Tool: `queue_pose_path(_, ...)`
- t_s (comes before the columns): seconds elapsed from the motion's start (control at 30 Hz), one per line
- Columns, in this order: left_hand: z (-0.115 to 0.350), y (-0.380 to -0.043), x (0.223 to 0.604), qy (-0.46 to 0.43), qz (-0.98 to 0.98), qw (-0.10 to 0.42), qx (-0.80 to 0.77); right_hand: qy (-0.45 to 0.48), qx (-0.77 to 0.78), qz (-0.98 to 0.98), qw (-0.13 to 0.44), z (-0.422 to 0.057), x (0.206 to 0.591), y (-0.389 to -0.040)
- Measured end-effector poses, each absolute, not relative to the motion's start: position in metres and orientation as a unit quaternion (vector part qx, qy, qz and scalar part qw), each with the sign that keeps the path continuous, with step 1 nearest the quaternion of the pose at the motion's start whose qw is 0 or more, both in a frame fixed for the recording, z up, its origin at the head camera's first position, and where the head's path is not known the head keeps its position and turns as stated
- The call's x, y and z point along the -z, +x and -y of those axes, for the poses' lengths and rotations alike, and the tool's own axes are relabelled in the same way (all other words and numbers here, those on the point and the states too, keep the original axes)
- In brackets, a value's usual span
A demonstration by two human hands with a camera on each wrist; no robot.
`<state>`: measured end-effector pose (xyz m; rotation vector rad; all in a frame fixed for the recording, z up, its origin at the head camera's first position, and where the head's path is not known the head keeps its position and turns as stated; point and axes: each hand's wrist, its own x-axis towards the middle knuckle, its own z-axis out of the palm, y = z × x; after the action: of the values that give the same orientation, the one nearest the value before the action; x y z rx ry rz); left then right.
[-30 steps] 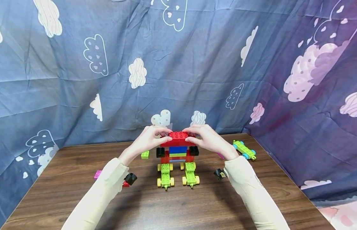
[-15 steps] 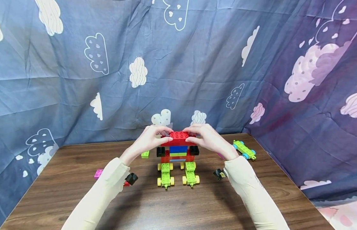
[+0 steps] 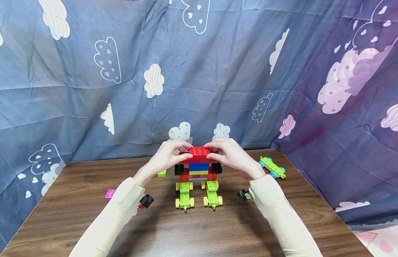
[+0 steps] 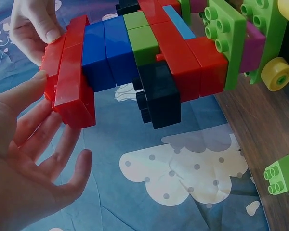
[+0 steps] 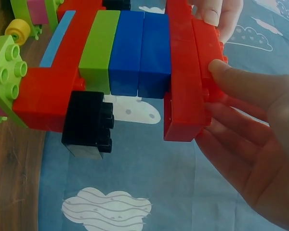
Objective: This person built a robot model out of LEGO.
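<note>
A figure of toy building bricks stands upright mid-table in the head view, topped by a red brick. My left hand pinches the left end of that brick, thumb in front and fingers behind. At its right end my right hand pinches it the same way. Beneath lie a longer red layer, blue bricks and light green bricks. A black brick sticks out at each side. Red bricks lower down join two light green wheeled bases with yellow wheels. The rear fingertips are partly hidden.
A loose green brick lies left of the figure, and a magenta brick farther left. At the back right stands a green wheeled base with blue wheels. A cloud-print cloth hangs behind the wooden table.
</note>
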<state>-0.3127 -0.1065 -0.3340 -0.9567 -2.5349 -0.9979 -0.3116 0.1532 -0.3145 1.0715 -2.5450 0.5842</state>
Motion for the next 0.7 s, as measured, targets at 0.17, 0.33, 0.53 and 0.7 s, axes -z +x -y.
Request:
queue_pose_path(0.17, 0.1065, -0.3120, 0.3338, -0.326, 0.874, 0.128, 0.337, 0.372, -0.212, 0.888, 0.165, -0.1528, 0.3161, -0.3103)
queue_pose_path(0.33, 0.1057, -0.3106, 0.3351, -0.325, 0.877, 0.134, 0.328, 0.374, -0.206, 0.889, 0.164, -0.1526, 0.3152, -0.3099)
queue_pose_path(0.53, 0.1044, -0.3073, 0.3341, -0.328, 0.877, 0.151, 0.316, 0.367, -0.214, 0.891, 0.158, -0.1525, 0.3160, -0.3126)
queue_pose_path(0.7, 0.1034, -0.3063, 0.3343, -0.325, 0.879, 0.151, 0.316, 0.355, -0.218, 0.895, 0.160, -0.1513, 0.3174, -0.3118)
